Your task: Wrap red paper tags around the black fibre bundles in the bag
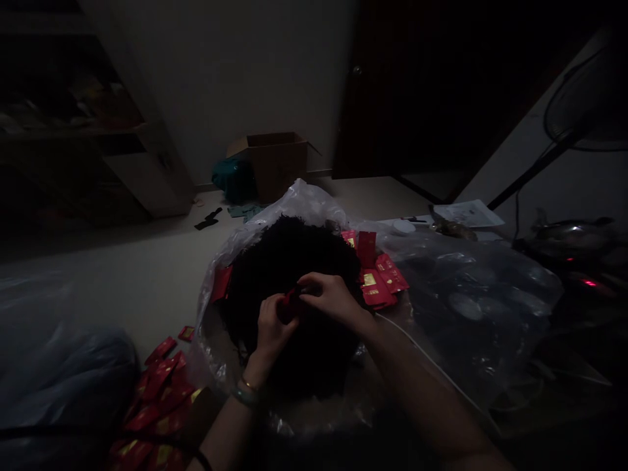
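My left hand (pixel 275 324), with bangles at its wrist, is closed round a small red packet (pixel 288 305). Close against the packet's top, my right hand (pixel 328 297) has its thumb and fingers pinched together. What lies between them is too dark to make out. Both hands are over a heap of black, crumbly, dried-leaf-like stuff (pixel 294 255) in a clear plastic bag (pixel 307 196) with its mouth spread wide. Several red packets with gold labels (pixel 377 288) lie at the heap's right edge. Another red packet (pixel 222 283) rests at its left edge.
More red packets (pixel 159 386) are piled at the lower left beside a dark blue bundle (pixel 63 379). To the right lies a large clear plastic bag (pixel 471 281). An open cardboard box (pixel 277 163) stands by the wall, and a fan (pixel 583 104) at the right. The room is dim.
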Demonstrator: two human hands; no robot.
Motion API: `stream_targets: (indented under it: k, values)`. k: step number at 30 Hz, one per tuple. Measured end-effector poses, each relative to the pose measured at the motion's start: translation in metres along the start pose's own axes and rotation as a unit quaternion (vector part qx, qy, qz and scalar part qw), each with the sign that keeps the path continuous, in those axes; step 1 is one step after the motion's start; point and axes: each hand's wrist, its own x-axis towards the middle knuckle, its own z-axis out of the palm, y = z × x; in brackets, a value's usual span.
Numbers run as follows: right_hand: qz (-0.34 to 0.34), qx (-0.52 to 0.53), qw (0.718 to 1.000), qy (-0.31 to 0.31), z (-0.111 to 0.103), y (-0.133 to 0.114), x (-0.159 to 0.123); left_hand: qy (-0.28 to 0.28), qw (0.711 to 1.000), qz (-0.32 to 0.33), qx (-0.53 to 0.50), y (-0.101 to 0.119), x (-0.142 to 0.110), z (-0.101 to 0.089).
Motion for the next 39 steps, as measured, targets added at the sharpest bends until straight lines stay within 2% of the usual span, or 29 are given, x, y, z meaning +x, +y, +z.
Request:
stream_targets:
  k: [2,6,9,11,12,15,17,19,21,25,27,30,34,37,39]
  values:
    - [-0.005,0.02,1.0,0.009,0.001,0.002,-0.002,0.001,1.0,0.001,-0.004,0.0,0.0,0.0]
    - [-0.038,0.055,0.998,-0.015,0.001,0.002,-0.006,0.006,1.0,0.0,-0.004,0.0,0.0,0.0]
    - [-0.045,0.054,0.996,0.05,0.0,0.003,-0.01,0.011,1.0,-0.013,-0.003,0.001,0.0,-0.001]
    - [-0.057,-0.007,0.994,0.089,0.003,0.004,-0.013,0.015,1.0,-0.026,-0.005,0.0,-0.001,0.0]
    - [-0.071,-0.056,0.993,0.082,0.006,0.005,-0.015,0.018,0.999,-0.033,-0.008,0.0,-0.002,0.001]
    - [-0.11,-0.206,0.972,0.002,0.017,0.009,-0.016,0.022,0.998,-0.058,-0.029,-0.003,-0.006,0.004]
    - [-0.096,-0.247,0.964,-0.035,0.023,0.012,-0.013,0.019,0.995,-0.086,-0.05,-0.004,-0.006,0.004]
    - [-0.071,-0.225,0.971,-0.048,0.023,0.017,-0.008,0.0,0.989,-0.121,-0.082,-0.002,-0.004,0.002]
    - [-0.055,-0.167,0.983,-0.053,0.016,0.021,-0.003,-0.043,0.976,-0.165,-0.138,0.001,0.0,-0.001]
    - [-0.045,-0.079,0.993,-0.075,-0.002,0.026,0.001,-0.192,0.903,-0.279,-0.265,0.008,0.008,-0.007]
    - [-0.031,-0.057,0.995,-0.079,-0.006,0.027,0.002,-0.229,0.876,-0.307,-0.292,0.011,0.009,-0.007]
    - [-0.008,-0.065,0.994,-0.09,-0.006,0.026,0.002,-0.226,0.871,-0.312,-0.306,0.014,0.007,-0.007]
    - [-0.006,-0.123,0.979,-0.161,-0.004,0.022,0.005,-0.219,0.874,-0.311,-0.301,0.016,0.007,-0.007]
    - [-0.041,-0.187,0.97,-0.151,-0.004,0.019,0.007,-0.22,0.865,-0.313,-0.324,0.017,0.009,-0.009]
    - [-0.036,-0.196,0.968,-0.15,-0.006,0.018,0.006,-0.221,0.858,-0.317,-0.339,0.017,0.01,-0.01]
